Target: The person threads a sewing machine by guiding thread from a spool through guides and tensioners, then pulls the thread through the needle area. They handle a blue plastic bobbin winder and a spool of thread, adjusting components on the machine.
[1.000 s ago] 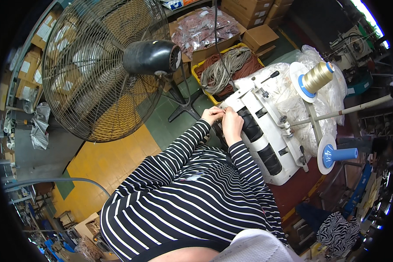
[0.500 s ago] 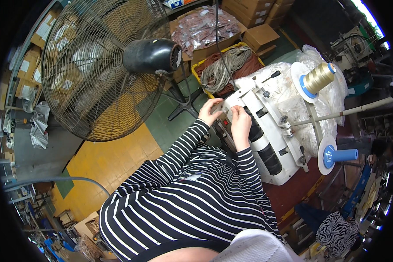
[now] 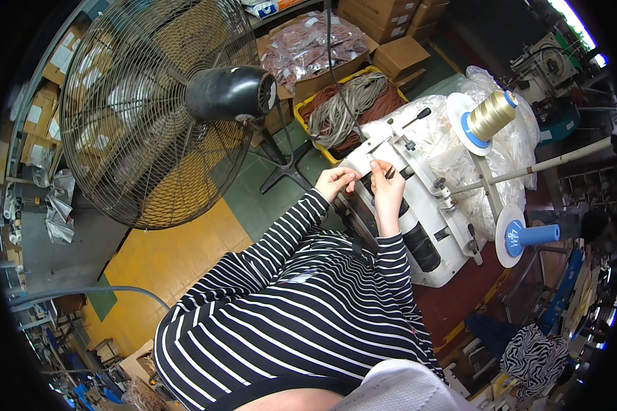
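Both of my hands are at the near end of a white sewing machine that has black bands along its body. My left hand is closed in a pinch just left of the machine head; whatever its fingertips hold is too small to make out. My right hand is closed, thumb against fingers, over the machine's end. A small dark thin piece shows between its fingers, its kind unclear. A cone of beige thread and a blue spool stand on the machine's right side.
A large black floor fan stands at left. Behind the machine are a yellow crate of grey and brown cords and an open carton of bagged items. Clear plastic bags lie beyond it. Another person is at lower right.
My right hand has turned, and the small dark piece now shows between its fingers. My left hand's fingers have drawn from a spread curve into a pinch, slightly lower.
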`<state>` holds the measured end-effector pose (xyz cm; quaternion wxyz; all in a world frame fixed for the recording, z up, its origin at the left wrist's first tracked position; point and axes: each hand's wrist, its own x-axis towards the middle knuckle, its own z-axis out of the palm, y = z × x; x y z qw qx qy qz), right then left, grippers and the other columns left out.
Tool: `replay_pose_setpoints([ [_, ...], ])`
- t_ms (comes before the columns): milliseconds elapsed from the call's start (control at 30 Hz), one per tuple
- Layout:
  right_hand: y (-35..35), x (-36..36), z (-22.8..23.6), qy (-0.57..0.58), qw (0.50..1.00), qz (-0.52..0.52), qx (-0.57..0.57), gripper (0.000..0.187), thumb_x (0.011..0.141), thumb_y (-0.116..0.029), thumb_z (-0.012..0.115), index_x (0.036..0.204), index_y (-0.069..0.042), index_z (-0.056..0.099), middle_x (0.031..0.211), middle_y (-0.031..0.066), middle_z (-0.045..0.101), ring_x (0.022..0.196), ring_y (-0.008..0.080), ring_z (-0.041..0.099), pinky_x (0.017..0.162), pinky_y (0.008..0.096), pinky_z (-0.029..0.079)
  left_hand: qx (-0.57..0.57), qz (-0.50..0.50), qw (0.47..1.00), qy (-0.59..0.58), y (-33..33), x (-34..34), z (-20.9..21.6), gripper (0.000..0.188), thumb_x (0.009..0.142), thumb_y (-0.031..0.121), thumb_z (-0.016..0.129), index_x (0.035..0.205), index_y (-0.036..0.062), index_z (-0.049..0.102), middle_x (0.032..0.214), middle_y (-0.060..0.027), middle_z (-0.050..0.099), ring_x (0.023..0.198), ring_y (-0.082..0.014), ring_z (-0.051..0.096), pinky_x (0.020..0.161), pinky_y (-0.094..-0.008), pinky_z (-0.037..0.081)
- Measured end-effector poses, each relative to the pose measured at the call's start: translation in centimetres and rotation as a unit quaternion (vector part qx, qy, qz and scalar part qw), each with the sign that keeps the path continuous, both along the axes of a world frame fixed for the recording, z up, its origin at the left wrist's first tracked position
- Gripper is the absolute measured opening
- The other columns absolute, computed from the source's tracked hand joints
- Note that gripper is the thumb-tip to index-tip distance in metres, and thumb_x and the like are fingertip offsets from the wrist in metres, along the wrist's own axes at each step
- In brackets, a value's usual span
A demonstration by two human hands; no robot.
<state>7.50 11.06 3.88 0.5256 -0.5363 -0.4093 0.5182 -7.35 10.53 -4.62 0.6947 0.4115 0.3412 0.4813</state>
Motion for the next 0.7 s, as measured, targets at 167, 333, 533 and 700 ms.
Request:
replay_pose_setpoints([
  [167, -0.3, -0.4, 1.8, 0.034, 0.996, -0.05, 0.069, 0.024, 0.098, -0.021, 0.055, 0.091, 0.001, 0.061, 0.062, -0.0029, 0.049, 0.049, 0.003, 0.04, 0.045, 0.0181, 0.028, -0.218, 0.021, 0.972, -0.08, 0.1, 0.3, 3.1, 0.023, 0.097, 0.016, 0.051, 0.107, -0.0017, 0.061, 0.081, -0.0075, 0.069, 0.068, -0.0146, 0.067, 0.063, -0.0259, 0.057],
  [333, -2.0, -0.7, 2.3, 0.026, 0.99, -0.027, 0.132, 0.022, 0.097, -0.018, 0.054, 0.088, 0.001, 0.061, 0.065, 0.0001, 0.056, 0.051, 0.003, 0.044, 0.045, 0.018, 0.028, -0.329, -0.004, 0.931, -0.157, -0.4, 1.0, 6.5, 0.026, 0.097, 0.015, 0.05, 0.114, -0.0028, 0.06, 0.091, -0.0088, 0.07, 0.082, -0.0184, 0.07, 0.074, -0.0292, 0.059],
  [533, -5.8, -0.2, 1.7, 0.058, 0.994, 0.047, 0.076, 0.019, 0.095, -0.014, 0.057, 0.087, 0.003, 0.062, 0.072, 0.0019, 0.061, 0.061, 0.0079, 0.055, 0.057, 0.0208, 0.041, -0.305, 0.005, 0.926, -0.22, -0.4, 1.6, 7.6, 0.028, 0.096, 0.019, 0.055, 0.114, -0.0022, 0.06, 0.092, -0.0043, 0.066, 0.073, -0.0149, 0.063, 0.068, -0.0292, 0.054],
  [700, -6.7, 1.6, 2.5, 0.167, 0.983, -0.016, 0.067, 0.024, 0.096, -0.012, 0.054, 0.115, 0.002, 0.053, 0.102, 0.0131, 0.062, 0.067, 0.0113, 0.063, 0.041, 0.0154, 0.027, -0.145, -0.008, 0.976, -0.164, 0.0, 2.0, 7.1, 0.026, 0.095, 0.018, 0.059, 0.11, -0.0036, 0.061, 0.081, -0.0014, 0.06, 0.075, -0.0119, 0.056, 0.073, -0.025, 0.048],
])
